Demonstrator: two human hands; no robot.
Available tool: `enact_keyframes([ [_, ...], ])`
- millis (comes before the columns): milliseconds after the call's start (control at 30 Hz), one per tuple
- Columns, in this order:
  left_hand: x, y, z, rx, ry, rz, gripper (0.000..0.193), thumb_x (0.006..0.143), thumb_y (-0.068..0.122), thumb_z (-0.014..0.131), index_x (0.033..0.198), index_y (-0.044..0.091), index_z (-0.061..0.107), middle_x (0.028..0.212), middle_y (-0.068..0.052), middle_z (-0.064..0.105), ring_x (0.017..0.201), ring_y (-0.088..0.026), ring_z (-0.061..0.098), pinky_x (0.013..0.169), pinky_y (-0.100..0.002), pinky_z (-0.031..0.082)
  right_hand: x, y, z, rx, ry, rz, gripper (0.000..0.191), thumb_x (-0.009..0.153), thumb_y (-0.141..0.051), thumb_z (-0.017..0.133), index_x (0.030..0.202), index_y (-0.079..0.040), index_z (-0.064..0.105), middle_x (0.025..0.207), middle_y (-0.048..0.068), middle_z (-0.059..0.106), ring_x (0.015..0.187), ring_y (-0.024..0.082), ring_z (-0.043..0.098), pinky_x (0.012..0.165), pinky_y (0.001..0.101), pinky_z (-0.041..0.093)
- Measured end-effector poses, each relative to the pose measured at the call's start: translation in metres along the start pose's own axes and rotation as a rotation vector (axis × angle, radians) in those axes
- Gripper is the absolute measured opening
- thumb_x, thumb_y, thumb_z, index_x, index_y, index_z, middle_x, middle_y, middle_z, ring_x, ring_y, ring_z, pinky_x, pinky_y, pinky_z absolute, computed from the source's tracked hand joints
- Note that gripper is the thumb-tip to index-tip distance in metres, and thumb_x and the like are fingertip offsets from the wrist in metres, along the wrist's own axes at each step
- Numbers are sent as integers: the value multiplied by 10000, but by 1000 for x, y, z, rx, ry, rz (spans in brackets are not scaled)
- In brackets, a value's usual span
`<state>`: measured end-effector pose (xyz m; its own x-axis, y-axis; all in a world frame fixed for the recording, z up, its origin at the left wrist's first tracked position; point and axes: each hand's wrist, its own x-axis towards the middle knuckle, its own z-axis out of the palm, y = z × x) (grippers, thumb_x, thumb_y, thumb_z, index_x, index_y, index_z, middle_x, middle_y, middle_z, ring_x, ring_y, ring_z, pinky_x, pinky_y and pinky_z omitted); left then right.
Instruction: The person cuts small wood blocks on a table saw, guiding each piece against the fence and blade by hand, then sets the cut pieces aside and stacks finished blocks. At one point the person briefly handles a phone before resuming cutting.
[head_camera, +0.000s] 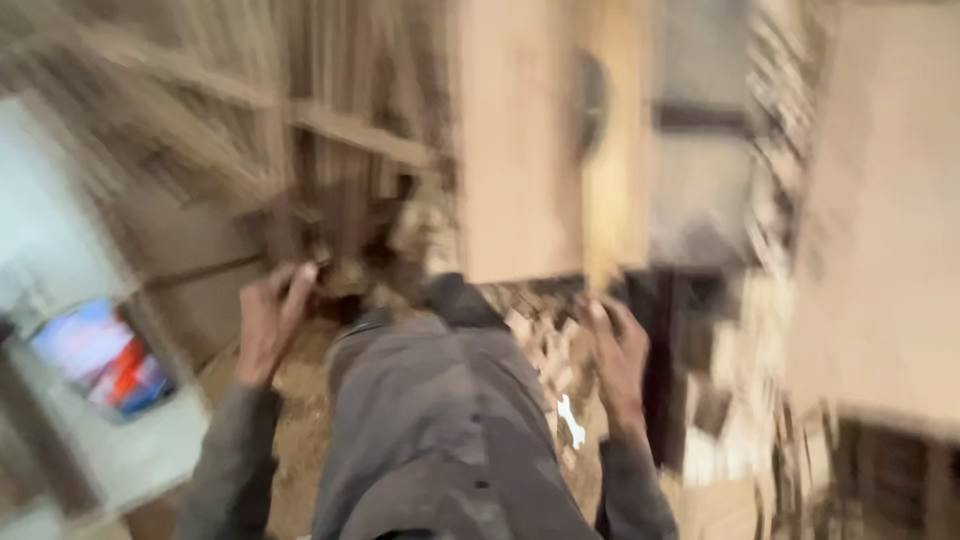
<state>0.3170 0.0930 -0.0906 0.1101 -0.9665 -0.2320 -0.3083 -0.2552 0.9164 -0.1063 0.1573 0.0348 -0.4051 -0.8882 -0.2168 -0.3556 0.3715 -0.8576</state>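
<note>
Below me, over my one grey-trousered knee (440, 420), both hands hang. My left hand (268, 325) curls half closed just beside wood scraps (390, 255); my right hand (618, 355) bends loosely over small offcuts (535, 335), too blurred to count or judge grip. Two pale boards (545, 140) stand ahead.

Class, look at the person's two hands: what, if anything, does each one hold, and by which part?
It cannot be told. The picture is motion-blurred: the left hand and right hand both reach down toward wood scraps, with no clear grip visible.
</note>
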Motion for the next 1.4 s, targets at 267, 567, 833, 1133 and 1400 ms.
enact_keyframes([
  [267, -8, -6, 81, 369, -535, 246, 332, 958, 288, 655, 1197, 75, 738, 1112, -191, 738, 991, -410, 700, 815, -479, 563, 17, 102, -126, -450, 705, 22, 220, 952, -131, 693, 1141, -25, 729, 1097, 122, 725, 953, 211, 684, 853, 347, 555],
  [567, 13, 21, 93, 523, -499, 212, 347, 1014, 324, 626, 1229, 75, 735, 1124, -186, 742, 980, -377, 721, 821, -462, 566, 21, 211, -225, -897, 890, 47, 360, 864, -90, 710, 1217, -28, 680, 1283, 216, 643, 1219, 412, 589, 1086, 483, 452],
  [833, 7, 54, 87, 552, -508, 252, 362, 1041, 327, 617, 1254, 56, 726, 1168, -198, 737, 967, -367, 724, 812, -446, 569, -43, 222, -314, -889, 644, 332, 1203, 615, -527, 938, 1520, 30, 373, 1472, 349, 346, 1334, 519, 344, 1079, 515, 310],
  [1133, -5, 106, 134, 449, -643, 395, 291, 971, 241, 652, 1202, 79, 718, 1116, -159, 748, 953, -373, 728, 776, -443, 574, -63, 137, -274, 164, 813, 279, 919, 803, -590, 781, 1500, -21, 594, 1225, 332, 623, 1211, 428, 613, 1096, 548, 460],
  [1400, -30, 173, 200, -16, -935, 288, 277, 982, 180, 648, 1193, 11, 712, 988, -143, 797, 850, -196, 753, 746, -335, 585, -49, 30, -126, 1524, -96, 102, 985, 1019, -729, 451, 1544, 103, 405, 1377, 360, 568, 1187, 435, 634, 986, 504, 566],
])
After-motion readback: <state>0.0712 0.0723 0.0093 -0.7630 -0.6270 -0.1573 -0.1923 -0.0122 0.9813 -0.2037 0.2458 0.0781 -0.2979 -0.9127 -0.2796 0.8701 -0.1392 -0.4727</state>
